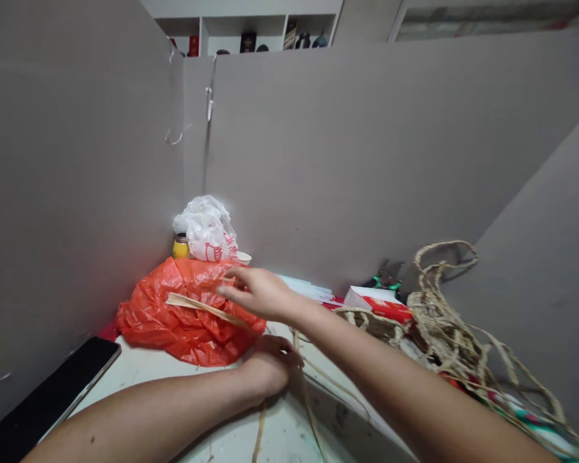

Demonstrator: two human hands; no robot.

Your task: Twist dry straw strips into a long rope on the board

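Low in the middle, my left hand [270,365] is closed, its fingers curled round straw strands whose long ends hang down over the white tabletop. A flat pale strip [197,305] sticks out from it up and to the left, across the red plastic bag [159,321]. My right hand [251,289] is above and slightly left of my left hand, in front of the bag. Its fingers are apart, with nothing seen between them. A thin braided strand [309,399] runs down from beside my left hand.
A phone [53,392] lies at the left. Behind the bag are a white plastic bag [205,222] and a yellow jar [180,246]. At the right, a heap of braided rope [444,328] lies by a red and white box [381,303]. Grey partitions [342,161] surround the table.
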